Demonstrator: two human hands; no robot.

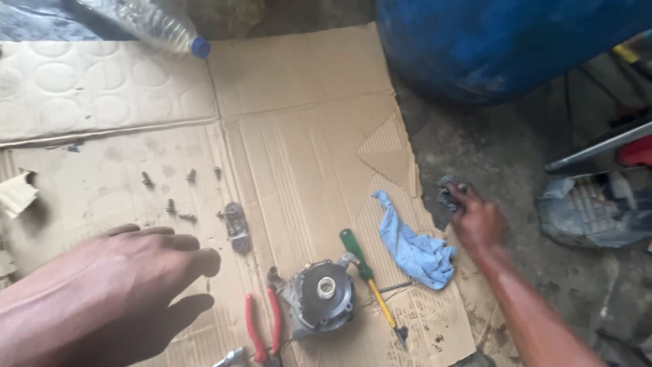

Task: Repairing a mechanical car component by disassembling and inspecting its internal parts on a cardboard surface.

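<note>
Pinching a small dark, gritty lump (445, 197) at three o'clock, the right hand (477, 221) grips something seemingly light and crumbly, best cradled underneath, while the left hand (129, 278) hovers with fingers (187, 261) released.

Flattened cardboard sheets (305, 136) cover the grey concrete floor (516, 170). Near the middle of the cardboard, toward 6 o'clock, sits a dark round pump housing (322, 299). Just at its 3 o'clock lies a screwdriver with a green handle and yellow shaft (370, 282), and beyond that a crumpled blue rag (414, 248). At the housing's 9 o'clock lie red-handled pliers (261, 329). Loose screws (170, 204) and a small metal bracket (235, 224) are scattered toward 10 o'clock. A clear plastic bottle with a blue cap (159, 27) lies at 11 o'clock, and a blue barrel (502, 47) stands at 1 o'clock.
</note>
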